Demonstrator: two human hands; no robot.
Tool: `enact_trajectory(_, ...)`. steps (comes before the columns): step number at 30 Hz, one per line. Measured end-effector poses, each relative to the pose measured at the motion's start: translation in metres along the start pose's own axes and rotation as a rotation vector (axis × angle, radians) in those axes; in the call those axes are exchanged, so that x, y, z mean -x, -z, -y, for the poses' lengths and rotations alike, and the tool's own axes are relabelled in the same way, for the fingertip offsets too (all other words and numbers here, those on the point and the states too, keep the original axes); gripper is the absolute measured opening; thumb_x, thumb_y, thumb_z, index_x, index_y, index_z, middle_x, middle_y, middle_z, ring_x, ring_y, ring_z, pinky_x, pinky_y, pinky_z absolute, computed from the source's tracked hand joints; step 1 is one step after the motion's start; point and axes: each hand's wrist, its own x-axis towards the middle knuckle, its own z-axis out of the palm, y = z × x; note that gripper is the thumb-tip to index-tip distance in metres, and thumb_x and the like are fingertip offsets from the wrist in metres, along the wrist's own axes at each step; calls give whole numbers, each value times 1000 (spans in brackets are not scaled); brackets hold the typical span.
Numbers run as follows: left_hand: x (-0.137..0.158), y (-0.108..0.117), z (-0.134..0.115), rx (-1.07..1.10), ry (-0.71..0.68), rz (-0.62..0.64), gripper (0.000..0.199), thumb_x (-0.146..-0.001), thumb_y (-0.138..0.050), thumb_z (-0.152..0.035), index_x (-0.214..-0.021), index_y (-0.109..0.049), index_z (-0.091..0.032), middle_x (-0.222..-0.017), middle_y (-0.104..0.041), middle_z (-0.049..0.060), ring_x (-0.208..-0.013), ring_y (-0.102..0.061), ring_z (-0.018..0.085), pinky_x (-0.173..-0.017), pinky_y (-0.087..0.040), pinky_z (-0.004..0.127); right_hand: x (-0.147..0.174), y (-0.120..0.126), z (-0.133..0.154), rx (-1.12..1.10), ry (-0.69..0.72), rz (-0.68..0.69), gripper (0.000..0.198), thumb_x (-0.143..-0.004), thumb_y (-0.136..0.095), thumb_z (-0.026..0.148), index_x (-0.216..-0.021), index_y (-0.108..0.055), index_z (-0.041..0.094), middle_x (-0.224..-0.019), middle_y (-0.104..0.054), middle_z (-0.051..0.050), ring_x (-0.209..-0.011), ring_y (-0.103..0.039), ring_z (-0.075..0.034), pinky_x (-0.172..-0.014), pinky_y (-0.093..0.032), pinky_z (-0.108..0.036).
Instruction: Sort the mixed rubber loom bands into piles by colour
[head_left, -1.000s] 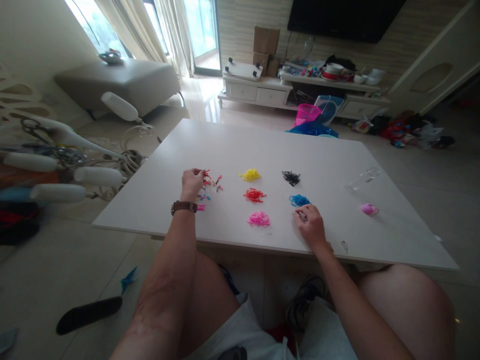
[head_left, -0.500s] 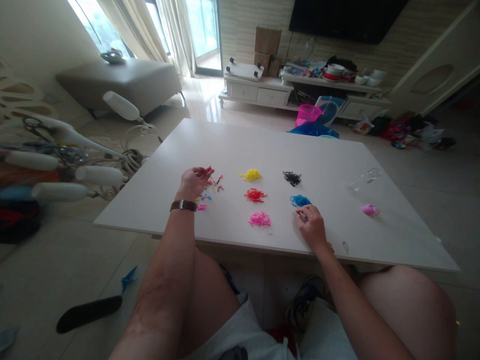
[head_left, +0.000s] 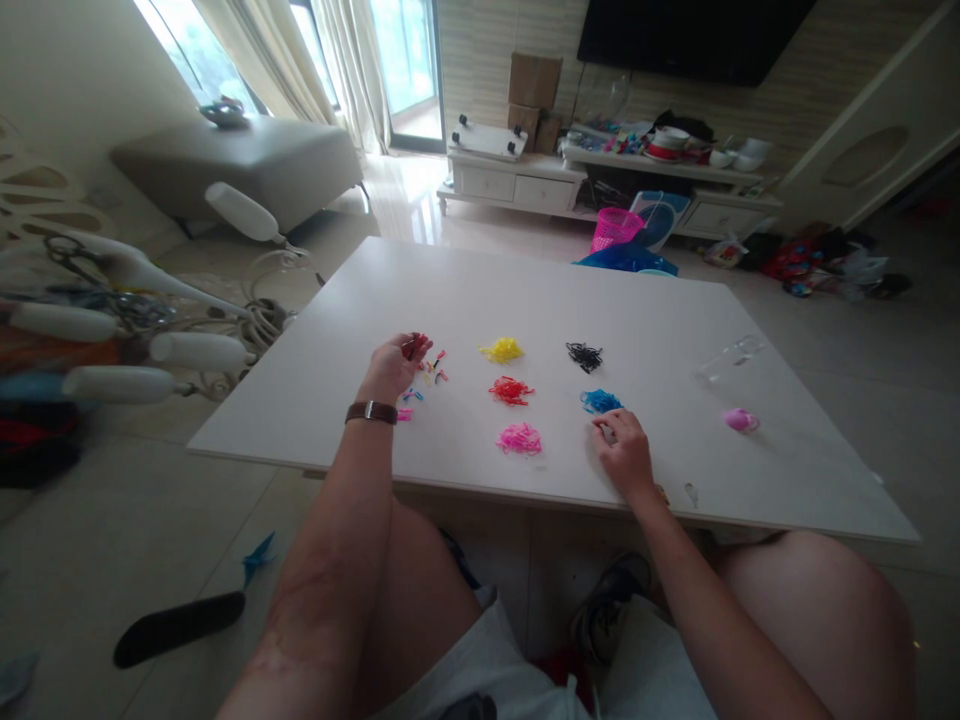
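Note:
My left hand [head_left: 395, 366], with a brown-strapped watch on its wrist, is curled palm up round a few small red and dark rubber bands [head_left: 412, 345]. Just beside it lies a loose scatter of mixed-colour bands [head_left: 435, 370]. My right hand [head_left: 624, 447] rests on the table with bent fingers, near a blue pile of bands [head_left: 601, 401]; whatever its fingertips pinch is hidden. Between the hands sit a yellow pile [head_left: 502, 349], a red pile [head_left: 511, 390] and a pink pile [head_left: 519, 439]. A black pile [head_left: 584, 356] lies beyond the blue one.
The white table [head_left: 450, 285] spans the view in front of my knees. On its right side are a clear plastic container [head_left: 731, 358] and a pink-purple object [head_left: 741, 420]. A white lamp with several arms [head_left: 202, 350] stands close to the table's left edge.
My left hand has shifted slightly right, and its fingers have curled further in over the bands. The right hand has hardly moved.

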Motion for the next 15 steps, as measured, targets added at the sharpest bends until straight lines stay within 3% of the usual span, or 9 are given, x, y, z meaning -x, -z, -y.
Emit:
enact_trajectory(4, 15, -14, 17, -85, 85, 206, 12, -84, -59, -1, -80, -65, -11, -78, -69, 7, -79, -71, 15, -86, -61, 28, -7, 3, 17, -46, 15, -42, 12, -89, -55, 19, -88, -66, 22, -88, -63, -7, -88, -57, -24, -80, -50, -40)
enact_trajectory(8, 35, -30, 38, -167, 268, 484, 9, -88, -60, -3, -86, -68, -7, -91, -73, 15, -89, -75, 20, -90, -60, 30, -30, 5, 59, -193, 22, -32, 12, -93, -55, 23, -92, -67, 22, -90, -66, -7, -87, -60, -23, -73, -50, -36)
enact_trajectory(12, 51, -42, 58, -219, 391, 642, 14, -92, -55, -2, -86, -67, -7, -96, -74, 18, -94, -75, 21, -94, -58, 31, -63, -4, 94, -348, -3, 35, 13, -93, -60, 29, -96, -70, 21, -91, -68, -6, -85, -62, -20, -71, -52, -33)
enact_trajectory(15, 58, -46, 67, -216, 437, 728, 17, -94, -53, -2, -84, -66, -7, -93, -73, 18, -92, -75, 21, -95, -57, 31, -80, -16, 102, -450, -64, 131, 17, -90, -65, 33, -99, -72, 21, -95, -70, -6, -84, -65, -20, -71, -54, -32)
